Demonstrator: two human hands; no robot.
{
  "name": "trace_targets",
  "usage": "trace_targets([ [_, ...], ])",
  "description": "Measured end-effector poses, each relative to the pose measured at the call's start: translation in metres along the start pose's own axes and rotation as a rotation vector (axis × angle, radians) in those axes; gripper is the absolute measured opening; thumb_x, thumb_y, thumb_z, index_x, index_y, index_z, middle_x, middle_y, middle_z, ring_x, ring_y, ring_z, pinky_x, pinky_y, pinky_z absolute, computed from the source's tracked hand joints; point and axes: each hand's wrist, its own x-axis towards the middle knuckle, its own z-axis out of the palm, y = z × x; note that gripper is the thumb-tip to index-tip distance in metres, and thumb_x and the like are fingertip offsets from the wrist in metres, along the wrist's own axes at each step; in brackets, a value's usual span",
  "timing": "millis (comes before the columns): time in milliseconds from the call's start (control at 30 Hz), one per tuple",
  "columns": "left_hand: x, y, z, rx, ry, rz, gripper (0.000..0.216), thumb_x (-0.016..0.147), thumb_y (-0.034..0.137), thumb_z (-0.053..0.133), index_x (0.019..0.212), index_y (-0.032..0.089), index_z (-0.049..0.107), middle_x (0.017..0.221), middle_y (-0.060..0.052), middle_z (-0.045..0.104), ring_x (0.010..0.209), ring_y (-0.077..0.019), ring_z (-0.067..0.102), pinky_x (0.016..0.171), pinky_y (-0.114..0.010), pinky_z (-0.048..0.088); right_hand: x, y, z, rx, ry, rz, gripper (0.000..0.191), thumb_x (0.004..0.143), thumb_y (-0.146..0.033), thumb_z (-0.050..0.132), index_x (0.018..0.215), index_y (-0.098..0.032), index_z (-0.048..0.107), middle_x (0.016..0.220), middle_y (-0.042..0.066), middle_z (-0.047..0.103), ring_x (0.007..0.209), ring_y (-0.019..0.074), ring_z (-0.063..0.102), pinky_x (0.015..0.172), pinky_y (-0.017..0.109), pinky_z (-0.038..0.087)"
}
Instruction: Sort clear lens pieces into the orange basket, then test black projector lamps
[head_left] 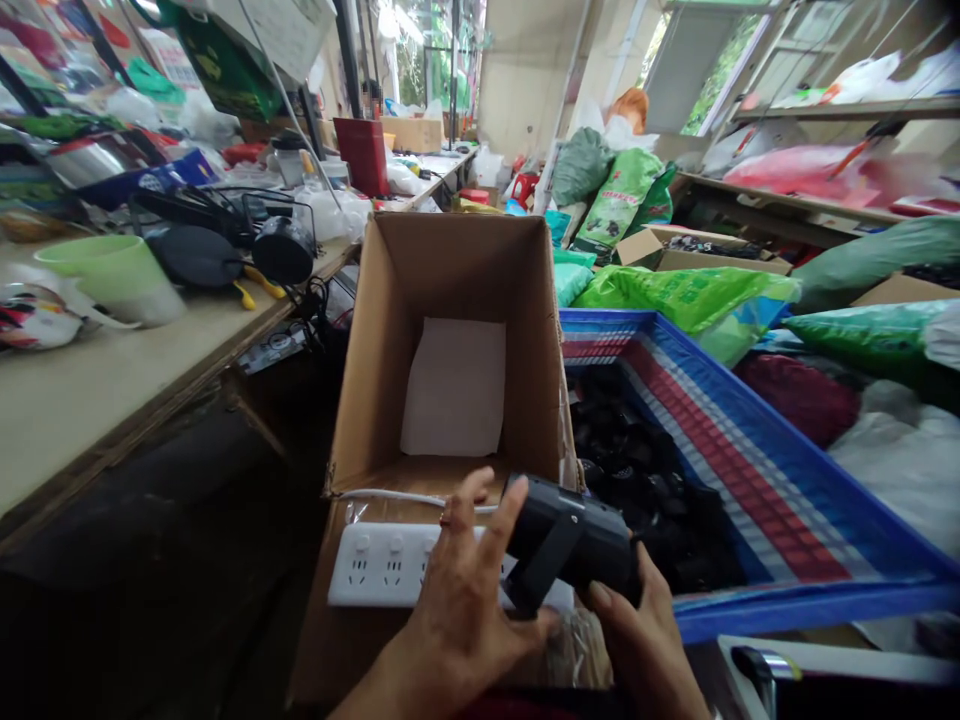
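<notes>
A black cylindrical device with a flat swivel bracket (574,535), like a small spotlight, is held in my right hand (645,630). The right fingers and thumb close round its rear end. My left hand (469,590) is beside its front end, fingers spread and raised, with the index fingertip at the casing's edge; whether it touches cannot be seen. Below the left hand lies a white power strip (375,565), partly covered by the hand and device. It rests on a cardboard surface in front of an upright open cardboard box (454,265), which has a pale sheet (454,390) on its bottom.
On the right stands a blue-rimmed bin (750,420) with a striped lining, holding many black parts (637,470). A workbench (97,400) at left carries a green cup (112,275) and a black headset-like item (225,245). Green bags (682,295) are piled behind the bin.
</notes>
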Motion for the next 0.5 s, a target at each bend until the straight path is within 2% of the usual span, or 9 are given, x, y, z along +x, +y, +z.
trace_targets([
  [67, 0.0, 0.002, 0.0, -0.15, -0.046, -0.106, 0.115, 0.048, 0.023, 0.075, 0.138, 0.027, 0.002, 0.14, -0.017, 0.018, 0.124, -0.0378, 0.028, 0.094, -0.057, 0.034, -0.001, 0.003, -0.001, 0.033, -0.052, 0.008, 0.06, 0.061, -0.046, 0.067, 0.109, -0.016, 0.049, 0.093, 0.009, 0.063, 0.086, 0.0255, 0.058, 0.073, 0.035, 0.047],
  [100, 0.001, 0.003, 0.0, -0.207, -0.082, -0.149, 0.118, 0.049, 0.023, 0.073, 0.138, 0.026, -0.005, 0.14, -0.018, 0.02, 0.125, -0.0375, 0.027, 0.096, -0.057, 0.032, -0.002, 0.005, 0.0, 0.057, -0.069, 0.012, 0.059, 0.062, -0.047, 0.066, 0.109, -0.016, 0.049, 0.093, 0.01, 0.063, 0.085, 0.0256, 0.058, 0.073, 0.035, 0.047],
  [167, 0.002, 0.006, -0.001, -0.269, -0.126, -0.19, 0.115, 0.052, 0.02, 0.07, 0.138, 0.023, -0.007, 0.135, -0.017, 0.032, 0.123, -0.0354, 0.032, 0.098, -0.056, 0.031, -0.004, 0.008, 0.002, 0.122, -0.097, 0.015, 0.059, 0.064, -0.047, 0.064, 0.111, -0.016, 0.048, 0.099, 0.011, 0.062, 0.088, 0.0259, 0.058, 0.076, 0.037, 0.046],
  [267, 0.006, 0.008, -0.007, -0.275, -0.126, -0.173, 0.107, 0.052, 0.019, 0.069, 0.138, 0.023, 0.006, 0.132, -0.013, 0.041, 0.119, -0.0314, 0.04, 0.098, -0.049, 0.034, -0.005, 0.007, 0.001, 0.172, -0.143, 0.001, 0.057, 0.063, -0.046, 0.065, 0.111, -0.019, 0.05, 0.105, 0.01, 0.06, 0.092, 0.0262, 0.057, 0.082, 0.039, 0.044],
  [367, 0.009, 0.005, -0.015, -0.264, -0.13, -0.118, 0.097, 0.053, 0.02, 0.071, 0.136, 0.024, 0.021, 0.13, -0.011, 0.044, 0.115, -0.0286, 0.045, 0.097, -0.045, 0.038, -0.003, -0.001, -0.01, 0.119, -0.197, -0.027, 0.055, 0.061, -0.05, 0.065, 0.106, -0.019, 0.055, 0.103, 0.01, 0.061, 0.094, 0.0277, 0.055, 0.083, 0.039, 0.043],
  [500, 0.009, 0.003, -0.021, -0.219, -0.197, 0.0, 0.068, 0.052, 0.03, 0.077, 0.116, 0.028, 0.053, 0.124, -0.01, 0.052, 0.111, -0.0303, 0.049, 0.091, -0.046, 0.042, -0.002, -0.015, -0.038, -0.006, -0.23, -0.02, 0.07, 0.054, -0.059, 0.066, 0.109, -0.017, 0.055, 0.103, 0.01, 0.061, 0.096, 0.0307, 0.054, 0.081, 0.04, 0.044],
])
